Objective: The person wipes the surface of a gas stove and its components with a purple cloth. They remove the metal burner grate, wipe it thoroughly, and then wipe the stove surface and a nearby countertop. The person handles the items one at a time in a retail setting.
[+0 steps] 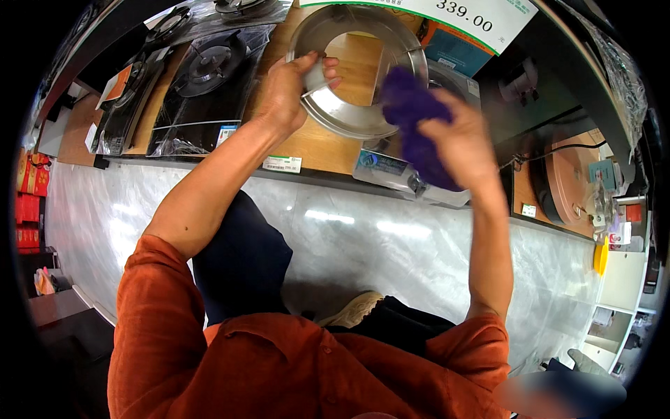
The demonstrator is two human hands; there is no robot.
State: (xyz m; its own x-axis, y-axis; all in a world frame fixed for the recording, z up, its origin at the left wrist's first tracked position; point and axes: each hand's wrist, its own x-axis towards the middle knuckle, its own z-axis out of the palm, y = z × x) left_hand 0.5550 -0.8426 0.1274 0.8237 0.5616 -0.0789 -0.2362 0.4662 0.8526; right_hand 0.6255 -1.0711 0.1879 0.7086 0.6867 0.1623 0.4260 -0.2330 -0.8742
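A wide, shiny metal ring (343,112), apparently a stove's drip ring, is tilted up above the wooden shelf (319,149). My left hand (293,86) grips its left side, the thumb on the face and the fingers through the central hole. In my right hand (458,139) is a bunched purple cloth (413,115), blurred by motion and overlapping the ring's right edge. Below the cloth, a gas stove (384,165) with a metallic body sits at the shelf's front, partly hidden by the cloth and my right hand.
Plastic-wrapped black glass cooktops (196,112) stand to the left. A price sign (460,18) hangs over the shelf's back, near a teal and orange box (453,47). At right lies a round pinkish appliance (568,173) with a black cable (555,154). A blurred person (560,393) is at lower right.
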